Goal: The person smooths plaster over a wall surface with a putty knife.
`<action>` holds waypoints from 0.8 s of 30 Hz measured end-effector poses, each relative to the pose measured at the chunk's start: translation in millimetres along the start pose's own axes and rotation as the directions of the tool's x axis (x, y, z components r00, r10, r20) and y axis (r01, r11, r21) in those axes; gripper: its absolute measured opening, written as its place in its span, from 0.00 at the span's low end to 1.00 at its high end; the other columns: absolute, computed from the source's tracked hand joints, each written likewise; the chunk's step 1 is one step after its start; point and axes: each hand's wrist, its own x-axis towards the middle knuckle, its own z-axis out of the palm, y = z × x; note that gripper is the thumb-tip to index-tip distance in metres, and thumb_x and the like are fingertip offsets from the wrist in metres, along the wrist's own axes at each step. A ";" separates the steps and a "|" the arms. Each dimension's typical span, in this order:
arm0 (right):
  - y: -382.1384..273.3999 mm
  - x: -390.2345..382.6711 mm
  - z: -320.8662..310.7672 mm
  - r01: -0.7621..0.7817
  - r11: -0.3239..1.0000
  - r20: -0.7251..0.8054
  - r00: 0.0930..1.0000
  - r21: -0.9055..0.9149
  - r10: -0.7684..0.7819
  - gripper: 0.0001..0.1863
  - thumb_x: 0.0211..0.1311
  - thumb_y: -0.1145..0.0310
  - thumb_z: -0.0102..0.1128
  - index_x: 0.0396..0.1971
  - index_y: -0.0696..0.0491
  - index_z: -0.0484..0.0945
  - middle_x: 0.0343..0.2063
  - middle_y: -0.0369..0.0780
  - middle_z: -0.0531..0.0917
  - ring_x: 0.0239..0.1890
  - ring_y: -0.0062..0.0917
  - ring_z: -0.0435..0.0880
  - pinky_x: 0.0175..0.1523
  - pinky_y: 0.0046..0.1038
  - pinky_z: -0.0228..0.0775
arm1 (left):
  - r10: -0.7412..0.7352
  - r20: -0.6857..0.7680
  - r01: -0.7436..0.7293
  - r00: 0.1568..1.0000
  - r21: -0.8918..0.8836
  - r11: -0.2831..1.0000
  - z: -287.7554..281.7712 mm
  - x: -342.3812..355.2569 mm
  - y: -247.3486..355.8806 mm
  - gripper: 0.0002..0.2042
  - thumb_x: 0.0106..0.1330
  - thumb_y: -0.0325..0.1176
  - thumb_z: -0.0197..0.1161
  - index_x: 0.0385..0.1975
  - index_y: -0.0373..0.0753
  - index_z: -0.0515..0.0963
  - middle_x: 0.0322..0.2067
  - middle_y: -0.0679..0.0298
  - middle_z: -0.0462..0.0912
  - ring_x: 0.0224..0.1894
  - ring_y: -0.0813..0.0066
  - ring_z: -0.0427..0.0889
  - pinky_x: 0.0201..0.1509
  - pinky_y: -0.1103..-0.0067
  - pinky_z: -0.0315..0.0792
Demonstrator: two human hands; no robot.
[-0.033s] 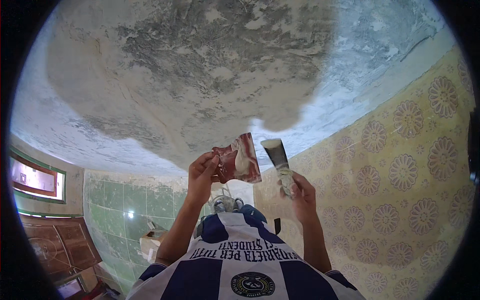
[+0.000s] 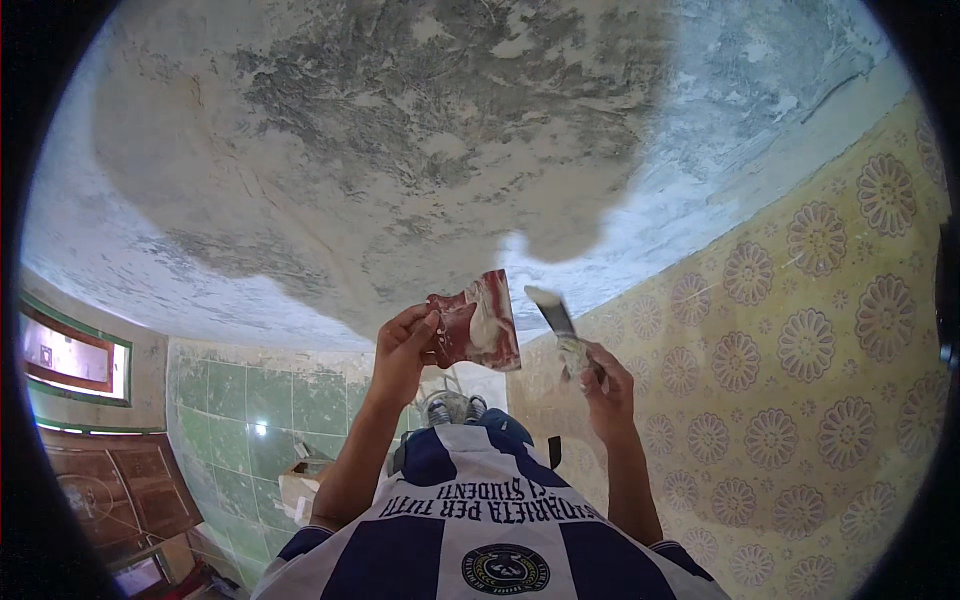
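A red flat spreader (image 2: pixel 463 338) smeared with pale paste is gripped in my left hand (image 2: pixel 405 345), thumb on its near side. Just right of it, my right hand (image 2: pixel 602 385) grips the handle of a putty knife (image 2: pixel 555 318), whose dark blade carries pale paste along its tip. The two tools are close but apart. Both are raised in front of a plastered surface (image 2: pixel 430 140) with grey, mottled patches.
A yellow flowered surface (image 2: pixel 740 360) spans the right side. At left are green tiles (image 2: pixel 240 400), a window (image 2: pixel 75 355) and brown wooden doors (image 2: pixel 110 480). My shoes (image 2: pixel 457 410) show far below, and a box (image 2: pixel 300 480) lies lower left.
The putty knife has tilted slightly, its blade tip dropping a little, as my right hand shifts. The red spreader has moved very slightly down.
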 end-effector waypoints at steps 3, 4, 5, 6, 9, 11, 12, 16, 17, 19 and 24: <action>0.8 7.2 -11.2 0.207 0.914 0.093 0.978 -0.349 -0.187 0.18 0.63 0.79 0.62 0.53 0.57 0.79 0.48 0.43 0.79 0.48 0.26 0.79 0.45 0.25 0.75 | -0.138 0.068 0.137 0.988 0.015 0.990 -3.9 4.1 7.7 0.10 0.73 0.34 0.58 0.43 0.33 0.79 0.27 0.66 0.84 0.21 0.83 0.79 0.23 0.85 0.72; 5.2 11.8 -10.1 0.246 0.899 0.109 0.969 -0.363 -0.221 0.18 0.62 0.80 0.63 0.52 0.55 0.80 0.48 0.43 0.79 0.49 0.27 0.79 0.48 0.26 0.76 | -0.140 0.069 0.139 0.988 0.016 0.990 -8.0 4.9 6.9 0.10 0.73 0.34 0.58 0.43 0.33 0.79 0.27 0.66 0.84 0.21 0.83 0.79 0.23 0.85 0.72; 8.9 15.2 -9.1 0.285 0.882 0.127 0.958 -0.375 -0.256 0.18 0.61 0.80 0.63 0.52 0.54 0.81 0.48 0.42 0.80 0.49 0.29 0.80 0.50 0.27 0.77 | -0.157 0.163 0.156 0.974 0.021 0.988 -12.1 6.4 7.0 0.13 0.73 0.35 0.58 0.47 0.31 0.78 0.28 0.66 0.84 0.24 0.84 0.80 0.25 0.85 0.74; 10.7 16.3 -10.0 0.285 0.882 0.125 0.958 -0.374 -0.256 0.18 0.61 0.80 0.63 0.52 0.54 0.81 0.48 0.42 0.80 0.49 0.29 0.80 0.50 0.27 0.77 | -0.173 0.255 0.172 0.951 0.027 0.985 -14.5 7.4 7.1 0.16 0.73 0.36 0.57 0.51 0.28 0.77 0.30 0.66 0.84 0.26 0.84 0.81 0.26 0.85 0.75; 16.3 18.3 -19.5 0.223 0.848 0.132 0.974 -0.480 -0.182 0.18 0.59 0.80 0.65 0.50 0.53 0.83 0.48 0.43 0.80 0.51 0.31 0.80 0.54 0.29 0.77 | -0.235 0.109 0.234 0.966 0.018 0.972 -7.3 10.6 9.1 0.16 0.73 0.37 0.57 0.50 0.29 0.78 0.29 0.68 0.83 0.28 0.85 0.81 0.28 0.86 0.74; 22.2 16.3 -29.0 0.203 0.861 0.117 0.979 -0.467 -0.167 0.17 0.58 0.79 0.66 0.49 0.53 0.84 0.47 0.44 0.80 0.50 0.32 0.80 0.51 0.29 0.77 | -0.237 0.119 0.238 0.964 0.006 0.971 -11.5 10.5 15.7 0.14 0.73 0.36 0.58 0.47 0.31 0.79 0.30 0.67 0.84 0.25 0.85 0.81 0.25 0.85 0.73; 24.7 15.0 -36.5 0.203 0.862 0.120 0.979 -0.465 -0.166 0.17 0.58 0.79 0.66 0.49 0.53 0.84 0.47 0.44 0.80 0.50 0.32 0.80 0.51 0.29 0.77 | -0.240 0.129 0.243 0.962 -0.007 0.970 -14.0 9.1 18.2 0.11 0.73 0.35 0.59 0.44 0.33 0.80 0.30 0.66 0.86 0.23 0.85 0.80 0.22 0.85 0.71; 25.7 10.5 -48.1 0.318 0.716 0.134 0.944 -0.622 -0.303 0.16 0.62 0.77 0.63 0.51 0.54 0.82 0.46 0.44 0.81 0.47 0.29 0.81 0.45 0.24 0.75 | -0.141 0.072 0.146 0.987 -0.076 0.986 -19.3 10.8 12.1 0.11 0.73 0.34 0.59 0.45 0.34 0.79 0.32 0.64 0.86 0.25 0.84 0.82 0.23 0.84 0.72; 23.7 8.7 -46.8 0.330 0.717 0.106 0.935 -0.614 -0.339 0.15 0.65 0.75 0.61 0.52 0.55 0.81 0.44 0.42 0.82 0.43 0.25 0.81 0.42 0.22 0.75 | -0.068 0.072 0.073 0.995 -0.065 0.995 -18.4 9.0 14.3 0.11 0.73 0.34 0.58 0.46 0.34 0.78 0.33 0.64 0.86 0.26 0.83 0.83 0.24 0.84 0.75; 16.4 -5.1 -39.2 0.061 0.918 -0.050 0.995 -0.391 -0.087 0.15 0.69 0.72 0.58 0.53 0.56 0.79 0.41 0.41 0.82 0.38 0.21 0.80 0.38 0.20 0.73 | 0.002 0.072 0.002 0.997 -0.054 0.999 -14.7 7.1 15.2 0.11 0.73 0.33 0.58 0.47 0.34 0.78 0.34 0.63 0.86 0.28 0.82 0.84 0.26 0.83 0.77; -11.1 -28.5 -6.4 -0.441 0.896 -0.098 0.896 -0.063 0.434 0.17 0.76 0.64 0.49 0.54 0.60 0.77 0.29 0.34 0.83 0.23 0.09 0.72 0.24 0.15 0.63 | 0.267 -0.119 -0.261 0.956 0.062 0.963 -0.9 5.7 2.2 0.07 0.72 0.31 0.60 0.45 0.37 0.77 0.36 0.62 0.86 0.32 0.76 0.86 0.33 0.78 0.83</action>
